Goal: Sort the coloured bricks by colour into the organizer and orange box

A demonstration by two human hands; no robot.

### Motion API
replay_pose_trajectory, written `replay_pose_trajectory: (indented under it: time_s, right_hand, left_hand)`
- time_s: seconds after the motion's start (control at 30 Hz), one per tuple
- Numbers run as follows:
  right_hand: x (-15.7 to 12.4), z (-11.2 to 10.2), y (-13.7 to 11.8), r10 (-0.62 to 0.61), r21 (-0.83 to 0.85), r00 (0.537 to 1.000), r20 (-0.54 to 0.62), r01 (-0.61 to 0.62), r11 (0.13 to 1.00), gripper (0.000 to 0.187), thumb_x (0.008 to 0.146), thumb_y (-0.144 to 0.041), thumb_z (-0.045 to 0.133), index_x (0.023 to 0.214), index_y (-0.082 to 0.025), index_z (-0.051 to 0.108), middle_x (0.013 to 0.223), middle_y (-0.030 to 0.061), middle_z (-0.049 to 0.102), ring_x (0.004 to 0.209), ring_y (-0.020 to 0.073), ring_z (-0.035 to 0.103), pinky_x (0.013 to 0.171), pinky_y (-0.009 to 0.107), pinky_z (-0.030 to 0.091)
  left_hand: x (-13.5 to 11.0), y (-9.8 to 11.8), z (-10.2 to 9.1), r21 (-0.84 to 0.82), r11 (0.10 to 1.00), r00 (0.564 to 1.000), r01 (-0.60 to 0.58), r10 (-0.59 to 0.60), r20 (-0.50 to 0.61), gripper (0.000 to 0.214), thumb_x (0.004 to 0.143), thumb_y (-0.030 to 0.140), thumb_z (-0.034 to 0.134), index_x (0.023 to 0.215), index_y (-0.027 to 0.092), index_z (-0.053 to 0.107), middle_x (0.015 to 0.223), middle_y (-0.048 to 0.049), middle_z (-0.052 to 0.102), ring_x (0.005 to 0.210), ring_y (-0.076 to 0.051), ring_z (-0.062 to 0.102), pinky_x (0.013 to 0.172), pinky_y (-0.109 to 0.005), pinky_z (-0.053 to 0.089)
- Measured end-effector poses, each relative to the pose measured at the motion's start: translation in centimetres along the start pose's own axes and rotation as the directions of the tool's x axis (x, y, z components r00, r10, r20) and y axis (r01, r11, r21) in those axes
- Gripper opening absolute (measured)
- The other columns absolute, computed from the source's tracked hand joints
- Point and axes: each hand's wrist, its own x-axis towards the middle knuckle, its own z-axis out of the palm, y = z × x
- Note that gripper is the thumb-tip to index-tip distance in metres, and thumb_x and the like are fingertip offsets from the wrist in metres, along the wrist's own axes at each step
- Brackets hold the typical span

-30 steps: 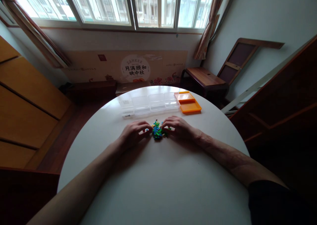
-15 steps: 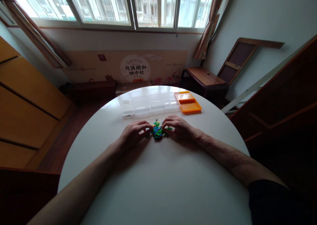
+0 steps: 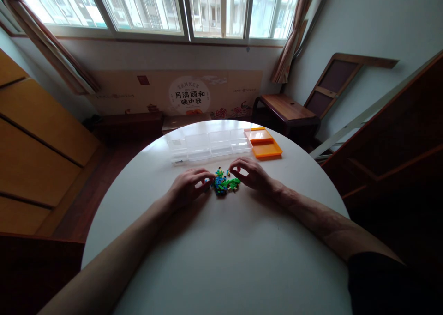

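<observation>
A small heap of green, blue and yellow bricks (image 3: 222,184) lies in the middle of the round white table (image 3: 221,250). My left hand (image 3: 188,186) rests on the table at the heap's left edge, fingers curled, tips pinched near a small blue piece. My right hand (image 3: 249,173) hovers at the heap's right side, slightly raised, thumb and forefinger pinched together above the bricks. What the pinch holds is too small to name.
A row of clear plastic compartment boxes (image 3: 207,144) stands beyond the heap, with an orange tray (image 3: 266,147) and its lid at the right end. A wooden chair (image 3: 287,108) stands past the table's far right edge. Cabinets flank both sides.
My right hand has lifted off the heap and drawn back a little to the right, fingers now pinched. More green bricks show on the heap's right side. My left hand has barely moved.
</observation>
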Motion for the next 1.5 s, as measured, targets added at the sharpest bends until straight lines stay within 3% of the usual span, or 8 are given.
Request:
replay_pose_trajectory:
  time_s: [0.4,0.6,0.8,1.07,1.2,1.33,1.43,1.5]
  right_hand:
    - [0.3,-0.9,0.8,0.113,0.060,0.983,-0.144,-0.105,0.993,0.014,0.110,-0.034,0.069,0.108,-0.023,0.077,0.104,0.0063,0.076,0.083,0.0182,0.068,0.076,0.034,0.060]
    - [0.5,-4.4,2.7,0.138,-0.122,0.942,-0.305,-0.182,0.976,0.023,0.111,-0.043,0.067,0.102,-0.025,0.076,0.098,0.0055,0.075,0.084,0.0227,0.067,0.086,0.042,0.058]
    - [-0.5,-8.5,6.3,0.143,-0.377,0.892,-0.430,-0.321,0.869,0.032,0.110,-0.049,0.064,0.094,-0.024,0.075,0.088,0.0059,0.072,0.081,0.0255,0.063,0.091,0.046,0.055]
    - [-1.9,-9.1,9.1,0.275,-0.308,0.820,-0.502,-0.467,0.829,0.031,0.108,-0.043,0.059,0.093,-0.022,0.076,0.092,0.0072,0.075,0.082,0.0258,0.066,0.084,0.043,0.057]
    - [-1.2,-8.4,7.6,0.254,-0.262,0.890,-0.379,-0.367,0.893,0.024,0.107,-0.038,0.061,0.094,-0.023,0.076,0.093,0.0072,0.076,0.090,0.0266,0.068,0.090,0.045,0.058]
    - [-0.5,-7.0,4.6,0.141,-0.152,0.989,-0.036,-0.144,0.978,0.013,0.103,-0.031,0.070,0.095,-0.024,0.077,0.093,0.0054,0.077,0.086,0.0237,0.067,0.088,0.043,0.058]
    - [-0.2,-6.0,2.1,0.070,0.000,0.967,0.245,-0.072,0.997,0.005,0.099,-0.029,0.077,0.100,-0.024,0.079,0.096,0.0034,0.078,0.082,0.0195,0.067,0.080,0.035,0.058]
    - [-0.1,-5.5,0.8,0.047,0.054,0.936,0.349,-0.070,0.996,0.009,0.096,-0.030,0.081,0.103,-0.025,0.080,0.102,0.0032,0.078,0.084,0.0178,0.068,0.078,0.032,0.057]
  left_hand:
    - [0.1,0.3,-0.3,0.030,0.999,1.000,0.014,-0.015,0.008,0.018,0.108,0.033,0.067,0.118,0.027,0.081,0.114,-0.0063,0.082,0.098,-0.020,0.078,0.086,-0.031,0.061]
    - [0.0,0.2,-0.3,0.045,0.999,1.000,0.006,-0.006,0.008,0.020,0.108,0.033,0.066,0.117,0.026,0.082,0.113,-0.0066,0.082,0.098,-0.021,0.078,0.087,-0.032,0.061]
    - [0.0,0.1,-0.2,0.041,0.999,1.000,0.005,-0.005,-0.004,0.019,0.108,0.032,0.066,0.115,0.026,0.082,0.112,-0.0063,0.082,0.098,-0.021,0.078,0.087,-0.031,0.061]
    - [-0.1,-0.1,0.0,0.038,0.999,1.000,0.000,0.000,-0.007,0.018,0.106,0.029,0.068,0.116,0.027,0.083,0.111,-0.0060,0.082,0.096,-0.020,0.078,0.086,-0.031,0.061]
    - [-0.1,-0.1,0.0,0.034,0.999,1.000,0.007,-0.006,-0.007,0.019,0.106,0.029,0.067,0.115,0.026,0.082,0.112,-0.0062,0.082,0.098,-0.021,0.078,0.087,-0.031,0.062]
    - [0.0,-0.1,-0.1,0.023,0.999,1.000,0.024,-0.024,0.003,0.019,0.107,0.030,0.065,0.115,0.027,0.083,0.113,-0.0065,0.081,0.098,-0.020,0.078,0.087,-0.031,0.061]
    - [0.1,0.0,-0.1,0.030,0.999,1.000,0.025,-0.025,0.007,0.019,0.107,0.030,0.065,0.115,0.027,0.083,0.113,-0.0062,0.081,0.098,-0.021,0.078,0.088,-0.031,0.061]
    - [0.2,0.0,-0.1,0.030,0.999,1.000,0.023,-0.023,0.010,0.018,0.107,0.029,0.066,0.115,0.026,0.082,0.113,-0.0060,0.081,0.098,-0.021,0.078,0.088,-0.031,0.060]
